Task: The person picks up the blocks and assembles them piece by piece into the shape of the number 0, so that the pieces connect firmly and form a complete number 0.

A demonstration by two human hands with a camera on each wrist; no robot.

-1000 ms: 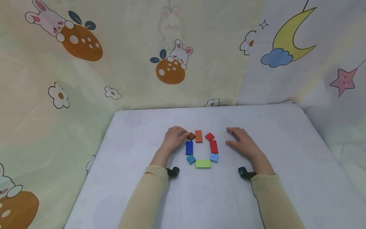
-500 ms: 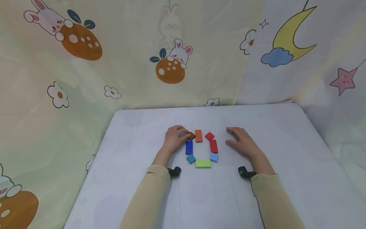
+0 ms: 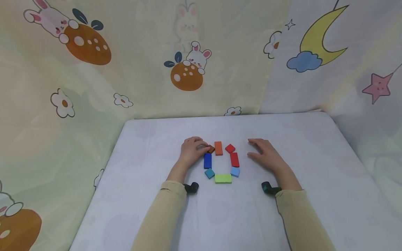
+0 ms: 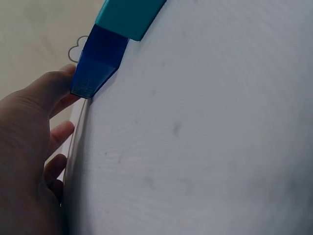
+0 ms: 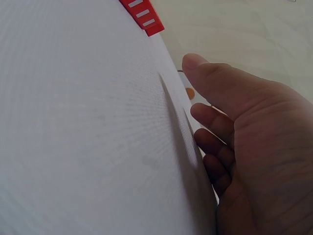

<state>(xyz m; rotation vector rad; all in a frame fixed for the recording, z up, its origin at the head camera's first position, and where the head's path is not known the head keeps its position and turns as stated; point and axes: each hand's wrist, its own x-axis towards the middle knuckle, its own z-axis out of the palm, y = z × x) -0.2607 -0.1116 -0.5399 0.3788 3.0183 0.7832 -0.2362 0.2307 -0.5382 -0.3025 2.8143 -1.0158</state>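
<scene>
At the upper left of a ring of small coloured blocks, my left hand (image 3: 191, 151) pinches a brown block (image 3: 211, 149) between thumb and fingers. Fingers partly cover that block, and the left wrist view hides it. Just below lies a dark blue block (image 3: 207, 161), with a teal block (image 4: 131, 17) beyond it in the left wrist view. My right hand (image 3: 265, 153) rests to the right of the ring, fingers spread and slightly bent, holding nothing. Nearest to it is a red oblong block (image 3: 234, 159), whose slotted side shows in the right wrist view.
The ring also has an orange block (image 3: 218, 148), a red diamond-set block (image 3: 230, 148), a light blue block (image 3: 235, 171) and a lime green block (image 3: 223, 179). All lie on a white-covered table (image 3: 220, 216). A printed cloth (image 3: 141, 69) hangs behind and beside it.
My left hand has shifted very slightly right with the brown block, closer to the orange one. The right hand has stayed still. The head view has tilted down a little.
</scene>
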